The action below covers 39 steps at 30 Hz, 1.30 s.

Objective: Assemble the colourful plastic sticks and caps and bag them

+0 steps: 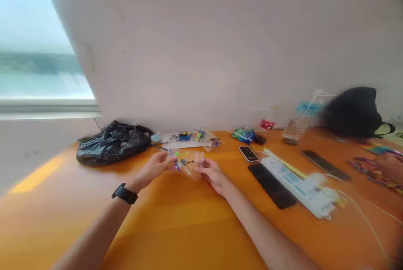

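Observation:
A clear plastic bag (192,163) with small colourful parts in it is stretched between my hands above the orange table (176,219). My left hand (154,167), below a black wristwatch, grips the bag's left side, where blue and yellow-green pieces bunch up. My right hand (214,174) pinches the right edge of the same bag. A dark piece shows through the plastic in the middle. Just beyond lies a white sheet (173,144) carrying several small coloured parts, with another small clear bag (214,143) at its right end.
A black plastic bag (115,144) lies back left. On the right are a white phone (248,153), a black phone (272,186), a white power strip (299,186) with cables, a water bottle (296,129) and a black bag (352,112). Another person's hand (390,165) is at far right.

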Motion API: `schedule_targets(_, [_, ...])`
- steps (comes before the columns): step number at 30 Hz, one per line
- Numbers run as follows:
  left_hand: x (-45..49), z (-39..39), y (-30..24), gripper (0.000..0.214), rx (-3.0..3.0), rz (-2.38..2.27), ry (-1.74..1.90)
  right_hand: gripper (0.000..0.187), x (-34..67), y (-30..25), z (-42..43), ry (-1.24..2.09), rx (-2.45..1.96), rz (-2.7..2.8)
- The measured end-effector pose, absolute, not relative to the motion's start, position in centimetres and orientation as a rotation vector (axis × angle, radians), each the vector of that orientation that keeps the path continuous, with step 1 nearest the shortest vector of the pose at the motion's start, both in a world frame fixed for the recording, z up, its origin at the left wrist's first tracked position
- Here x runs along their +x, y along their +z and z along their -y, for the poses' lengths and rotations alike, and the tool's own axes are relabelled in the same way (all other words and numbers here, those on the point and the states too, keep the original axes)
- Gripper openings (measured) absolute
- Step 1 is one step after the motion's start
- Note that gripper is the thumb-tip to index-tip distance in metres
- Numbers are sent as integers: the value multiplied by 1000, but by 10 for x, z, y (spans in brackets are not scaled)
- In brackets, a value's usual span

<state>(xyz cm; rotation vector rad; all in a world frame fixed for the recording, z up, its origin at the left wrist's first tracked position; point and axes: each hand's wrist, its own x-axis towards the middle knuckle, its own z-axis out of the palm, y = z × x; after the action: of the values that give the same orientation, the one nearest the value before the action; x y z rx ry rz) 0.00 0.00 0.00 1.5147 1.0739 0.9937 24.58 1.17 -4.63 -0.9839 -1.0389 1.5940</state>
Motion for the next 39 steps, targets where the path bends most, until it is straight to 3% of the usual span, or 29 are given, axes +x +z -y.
schedule_targets(7, [-19,-3,25,51,1670,-1312,1088,41,254,-49,-11,1709,-854,1047])
schedule_targets(12, [-12,21,68,39,1899,-1356,1239,40,252,-53,-15,1682,-805,1012])
schedule_targets(20, [-10,28,84,23,1623,-1399,1724,38,240,-58,-5,1167,-1021,1476])
schedule_targets(25, [-28,6,60,44,1271,-1445,1903,30,237,-57,-1,948,-1075,1623])
schedule_targets(28, [-40,-6,43,35,1193,-1528,1935,19,237,-58,-2,818,-1080,1717])
schedule_targets(30, [-47,-11,32,36,1217,-1559,1838,12,237,-60,-3,754,-1065,1796])
schedule_targets(35, [-61,-14,15,72,1527,-1711,1080,10,238,-65,-5,684,-1040,1865])
schedule_targets(39, [-57,-12,16,63,1826,-1893,959,11,239,-64,-4,710,-1004,1827])
